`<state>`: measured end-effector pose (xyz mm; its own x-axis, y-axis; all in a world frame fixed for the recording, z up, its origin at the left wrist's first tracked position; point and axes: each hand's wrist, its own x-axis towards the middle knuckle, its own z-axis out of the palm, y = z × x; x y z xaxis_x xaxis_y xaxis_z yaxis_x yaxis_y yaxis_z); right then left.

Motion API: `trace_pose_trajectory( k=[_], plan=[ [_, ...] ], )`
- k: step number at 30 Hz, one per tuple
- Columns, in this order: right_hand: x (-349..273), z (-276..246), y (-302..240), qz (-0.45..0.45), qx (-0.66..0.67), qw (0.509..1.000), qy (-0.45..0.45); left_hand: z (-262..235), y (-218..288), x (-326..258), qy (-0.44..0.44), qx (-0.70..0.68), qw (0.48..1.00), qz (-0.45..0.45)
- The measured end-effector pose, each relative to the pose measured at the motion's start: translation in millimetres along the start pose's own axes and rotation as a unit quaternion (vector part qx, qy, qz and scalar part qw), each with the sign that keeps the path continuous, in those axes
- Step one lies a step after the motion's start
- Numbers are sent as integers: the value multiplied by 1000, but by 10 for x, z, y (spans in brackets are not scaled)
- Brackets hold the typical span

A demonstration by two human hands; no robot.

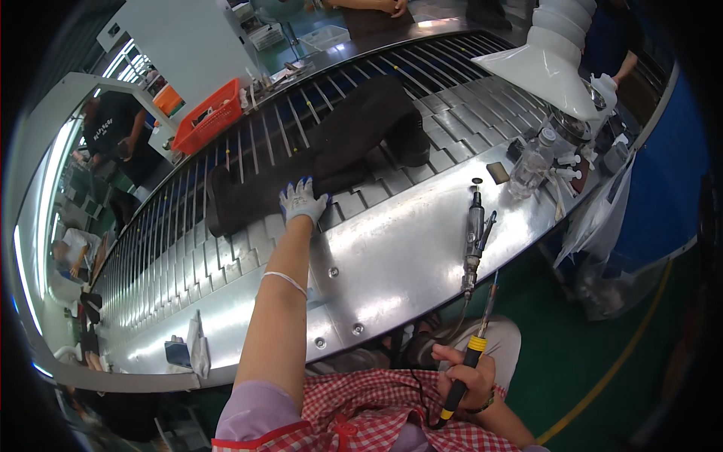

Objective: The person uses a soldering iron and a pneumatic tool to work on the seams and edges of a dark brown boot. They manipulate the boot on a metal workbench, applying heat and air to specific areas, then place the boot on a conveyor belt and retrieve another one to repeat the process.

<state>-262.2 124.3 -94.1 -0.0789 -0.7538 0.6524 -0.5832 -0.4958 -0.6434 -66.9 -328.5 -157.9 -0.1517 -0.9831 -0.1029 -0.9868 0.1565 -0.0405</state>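
Note:
A pair of tall dark boots (331,143) lies on its side across the slatted metal conveyor. My left hand (303,202), in a pale glove with blue fingertips, rests with spread fingers at the near edge of one boot shaft. Whether the fingers press on the boot I cannot tell. My right hand (471,373) is bare and closed around a soldering iron (473,354) with a black and yellow handle. It is held close to my checked apron, its metal tip pointing up toward the table edge. An air grinder (474,237) lies on the steel ledge beyond the iron.
At the right stand a clear bottle (533,162), small white bottles and a brown block (498,172), below a white suction hood (542,68). A red basket (208,117) sits across the conveyor. A plastic bag (599,218) hangs off the right edge. Other people stand around the line.

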Motion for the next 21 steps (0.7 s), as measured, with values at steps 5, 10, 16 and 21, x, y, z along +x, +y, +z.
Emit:
trace_pose_trajectory(
  k=[5,10,16,21],
  plan=[
    [24,66,-36,4,-6,1000,-11,125,-164,67,45,-62,996,53],
    [98,64,-97,-9,-6,1000,-21,83,-226,-14,101,-68,990,65],
    [99,14,-218,-13,-19,1000,-12,-520,-612,-222,236,-207,949,-18],
    [93,-28,-281,-20,-28,999,3,-988,-1509,-62,395,-337,853,-54]
  ],
)
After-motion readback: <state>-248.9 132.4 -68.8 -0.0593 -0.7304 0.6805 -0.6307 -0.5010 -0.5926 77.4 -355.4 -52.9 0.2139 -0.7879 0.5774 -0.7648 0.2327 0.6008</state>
